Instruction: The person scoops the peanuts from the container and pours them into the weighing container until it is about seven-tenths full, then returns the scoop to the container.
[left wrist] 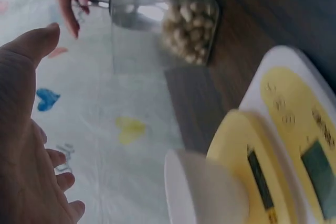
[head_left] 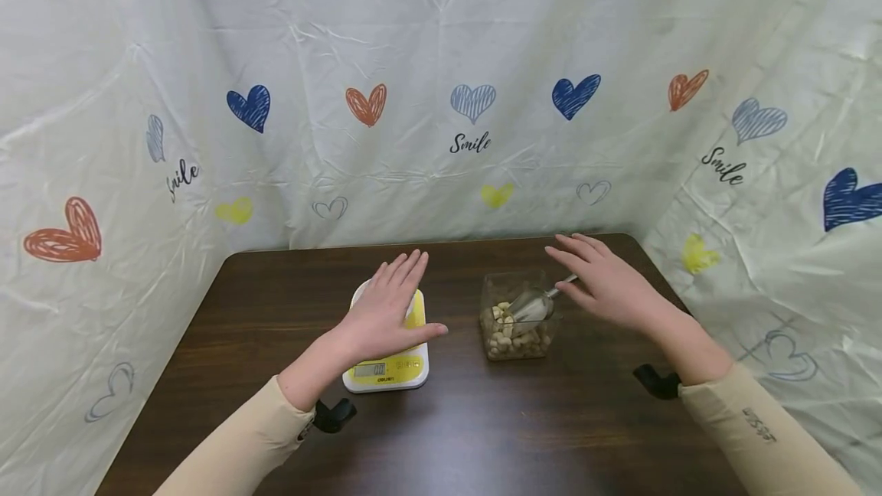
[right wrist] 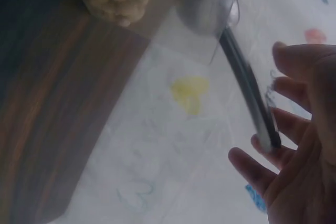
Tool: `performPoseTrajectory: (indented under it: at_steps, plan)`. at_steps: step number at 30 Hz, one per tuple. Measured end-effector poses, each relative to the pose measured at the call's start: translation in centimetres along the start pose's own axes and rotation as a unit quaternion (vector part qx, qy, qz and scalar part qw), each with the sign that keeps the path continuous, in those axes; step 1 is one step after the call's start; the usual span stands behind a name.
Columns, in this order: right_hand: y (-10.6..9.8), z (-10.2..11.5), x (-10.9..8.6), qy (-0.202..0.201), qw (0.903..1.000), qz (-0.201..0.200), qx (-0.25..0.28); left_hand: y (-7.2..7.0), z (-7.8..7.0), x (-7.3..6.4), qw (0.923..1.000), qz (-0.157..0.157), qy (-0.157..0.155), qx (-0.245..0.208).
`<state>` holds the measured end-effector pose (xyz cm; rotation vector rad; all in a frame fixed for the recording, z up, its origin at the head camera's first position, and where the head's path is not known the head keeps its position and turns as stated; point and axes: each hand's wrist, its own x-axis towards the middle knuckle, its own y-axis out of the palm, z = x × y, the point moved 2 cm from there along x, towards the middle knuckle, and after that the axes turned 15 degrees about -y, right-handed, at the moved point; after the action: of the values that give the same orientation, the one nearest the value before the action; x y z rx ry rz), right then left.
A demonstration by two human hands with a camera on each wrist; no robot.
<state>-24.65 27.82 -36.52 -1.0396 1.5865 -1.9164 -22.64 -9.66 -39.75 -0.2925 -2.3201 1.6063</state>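
Observation:
My left hand [head_left: 381, 318] hovers with straight fingers and thumb spread over a yellow-and-white digital kitchen scale [head_left: 406, 375], hiding much of it. The scale's display reads about 0.0. On its yellow plate stands a white cup [left wrist: 212, 187], mostly hidden by the hand in the head view. My right hand [head_left: 609, 282], fingers spread and loosely bent, is beside the handle of a metal scoop [head_left: 530, 308]. In the right wrist view the handle [right wrist: 249, 87] overlaps the fingertips. The scoop's bowl leans inside a clear square container [head_left: 488, 298] holding pale, nut-like pieces [head_left: 506, 341].
A dark brown wooden table [head_left: 482, 435] bears the scale at left and the container to its right. White curtain [head_left: 413, 197] printed with hearts and "Smile" hangs behind the table and along both sides. Black straps with mounts [head_left: 334, 416] sit at both wrists.

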Motion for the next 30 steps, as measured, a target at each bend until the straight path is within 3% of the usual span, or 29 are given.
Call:
performPoseTrajectory:
  at_steps: [7, 13, 16, 22, 30]
  plan:
    - [0.9, 0.6, 1.1, -0.039, 0.9974, 0.034, -0.049, 2.9, -2.6, 1.5, 0.9943, 0.06, 0.005, -0.088]
    - [1.5, 1.0, 1.6, -0.043, 0.9947, 0.048, -0.08, 5.3, -3.8, 2.8, 0.975, 0.111, -0.016, -0.192]
    - [1.5, 1.3, 1.7, -0.04, 0.9935, 0.054, -0.091, 6.3, -4.2, 3.3, 0.9654, 0.132, -0.036, -0.222]
    - [1.2, 1.5, 1.7, -0.038, 0.9906, 0.072, -0.11, 7.9, -5.0, 4.2, 0.9501, 0.159, -0.066, -0.26]
    - [1.0, 1.0, 2.0, -0.038, 0.9877, 0.096, -0.117, 9.1, -5.6, 5.3, 0.9428, 0.164, -0.065, -0.283]
